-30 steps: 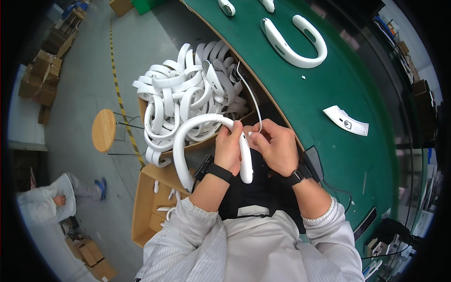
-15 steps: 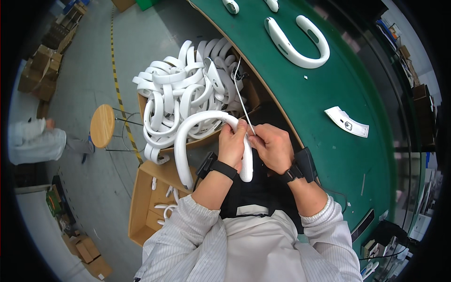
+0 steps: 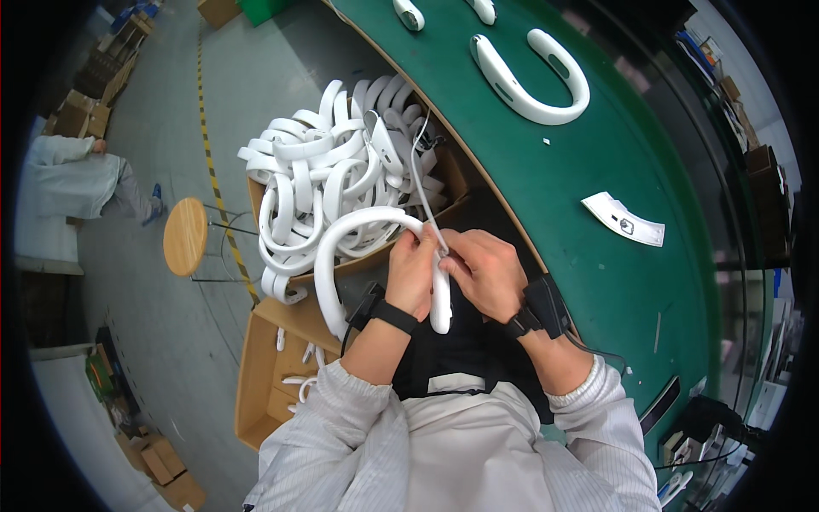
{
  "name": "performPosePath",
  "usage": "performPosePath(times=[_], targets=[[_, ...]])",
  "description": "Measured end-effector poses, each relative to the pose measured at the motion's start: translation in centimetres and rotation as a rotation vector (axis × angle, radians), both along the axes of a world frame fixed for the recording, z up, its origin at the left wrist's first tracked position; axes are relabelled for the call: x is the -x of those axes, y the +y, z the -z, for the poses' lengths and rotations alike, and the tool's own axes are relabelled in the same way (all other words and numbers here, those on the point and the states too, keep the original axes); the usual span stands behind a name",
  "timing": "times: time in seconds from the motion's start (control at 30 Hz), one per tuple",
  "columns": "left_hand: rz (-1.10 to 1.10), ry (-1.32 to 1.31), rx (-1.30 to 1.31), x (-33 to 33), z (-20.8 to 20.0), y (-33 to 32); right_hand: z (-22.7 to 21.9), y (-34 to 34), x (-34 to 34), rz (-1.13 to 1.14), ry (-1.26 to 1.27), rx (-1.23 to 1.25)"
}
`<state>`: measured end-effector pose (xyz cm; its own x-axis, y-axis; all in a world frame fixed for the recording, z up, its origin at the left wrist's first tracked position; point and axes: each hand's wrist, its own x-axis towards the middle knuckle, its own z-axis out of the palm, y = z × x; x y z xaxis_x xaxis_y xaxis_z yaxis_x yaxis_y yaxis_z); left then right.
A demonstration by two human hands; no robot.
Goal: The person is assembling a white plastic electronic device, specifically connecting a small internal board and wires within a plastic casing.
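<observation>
My left hand point(image 3: 411, 275) is closed round one arm of a white U-shaped neck fan point(image 3: 328, 264), held above my lap. Its other arm curves away to the left. Between thumb and fingers, my right hand point(image 3: 486, 269) pinches the end of a thin white cable point(image 3: 421, 183) against the held arm of the fan. That cable runs up toward the far side of a cardboard box. Fingers cover the contact spot, so I cannot tell whether the end is inserted. Both wrists wear black straps with dark modules.
White neck fans point(image 3: 299, 175) overfill the cardboard box ahead. Nearer, another carton point(image 3: 256, 384) holds small white parts. On the green table point(image 3: 512, 179) at right lie a neck fan point(image 3: 546, 113) and a curved white piece point(image 3: 630, 220). A round stool point(image 3: 186, 237) and a person point(image 3: 81, 177) are left.
My right hand has brought the cable end up against the neck fan's arm and turned more over it. The person at the left has shifted farther off.
</observation>
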<state>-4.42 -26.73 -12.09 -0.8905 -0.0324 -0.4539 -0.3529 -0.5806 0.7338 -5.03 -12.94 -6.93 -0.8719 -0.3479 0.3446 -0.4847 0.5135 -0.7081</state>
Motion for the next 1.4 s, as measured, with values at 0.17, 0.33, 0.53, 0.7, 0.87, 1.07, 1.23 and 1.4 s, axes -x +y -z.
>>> performPosePath(times=[0.17, 0.33, 0.53, 0.7, 0.87, 1.07, 1.23, 1.4], targets=[[0.099, 0.03, -0.259, 0.2, 0.0, -2.6, -1.5, 0.5, -2.1, 0.203, -0.23, 0.258], [0.264, 0.064, -0.476, 0.1, -0.4, -3.1, 1.3, 0.3, -2.1, 0.231, -0.437, 0.51], [0.36, 0.01, -0.607, -0.1, -1.4, -3.1, 0.9, 0.6, -0.1, 0.158, -0.616, 0.741], [0.43, 0.059, -0.594, -0.1, -1.3, -3.5, 0.2, 0.4, 0.2, 0.096, -0.738, 0.818], [0.443, 0.044, -0.58, 0.1, -2.2, -2.9, -1.6, 0.7, 0.6, 0.029, -0.877, 0.701], [0.475, 0.039, -0.632, 0.7, -2.7, -2.6, -1.3, 0.9, 1.1, 0.041, -0.798, 0.589], [0.524, 0.022, -0.629, 0.9, -3.0, -2.5, -1.2, 1.0, 1.5, 0.099, -0.662, 0.482], [0.546, 0.008, -0.668, 1.0, -2.8, -2.7, -1.6, 1.0, 1.7, 0.076, -0.536, 0.398]])
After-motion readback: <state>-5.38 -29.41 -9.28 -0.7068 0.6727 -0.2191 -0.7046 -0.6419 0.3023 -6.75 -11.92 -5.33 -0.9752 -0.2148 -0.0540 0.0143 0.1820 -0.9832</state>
